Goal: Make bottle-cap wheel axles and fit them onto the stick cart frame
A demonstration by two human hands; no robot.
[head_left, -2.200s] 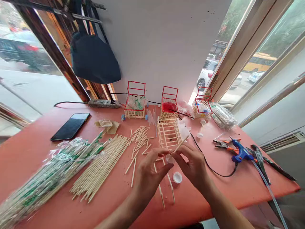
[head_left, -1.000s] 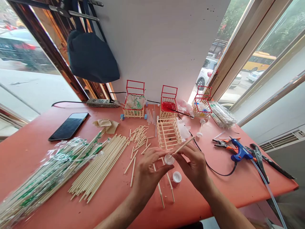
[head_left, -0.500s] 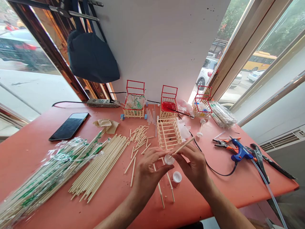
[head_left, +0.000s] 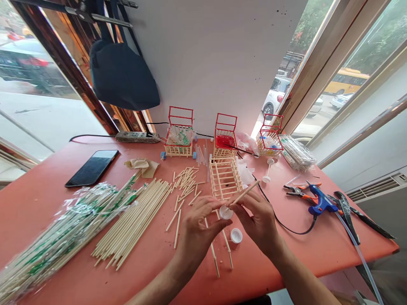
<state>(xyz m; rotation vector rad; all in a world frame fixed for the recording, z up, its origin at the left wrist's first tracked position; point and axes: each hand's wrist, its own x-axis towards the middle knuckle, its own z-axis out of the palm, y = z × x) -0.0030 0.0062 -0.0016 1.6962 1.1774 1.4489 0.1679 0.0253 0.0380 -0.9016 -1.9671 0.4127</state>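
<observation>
Between the fingers of my left hand (head_left: pixel 202 222) is a small white plastic cap (head_left: pixel 225 212). My right hand (head_left: pixel 259 216) pinches a short wooden stick (head_left: pixel 244 194), whose lower end meets the inside of the cap. A second white cap (head_left: pixel 236 235) lies on the table just below my right hand. Two thin sticks with small joints (head_left: pixel 228 250) lie under my hands, partly covered by them. Right beyond my fingers stands a small frame of wooden sticks (head_left: pixel 225 176), its near end hidden by my hands.
Cut stick pieces (head_left: pixel 187 180), long sticks (head_left: pixel 133 222) and bagged sticks (head_left: pixel 70 228) lie left, near a phone (head_left: pixel 92 168). Stick carts with red handles (head_left: pixel 179 142) stand at the back. A blue glue gun (head_left: pixel 322 203) with its cord and pliers (head_left: pixel 295 191) lie right.
Hardly anything differs. The stick in my right hand has shifted very slightly at the cap, and both hands keep their places.
</observation>
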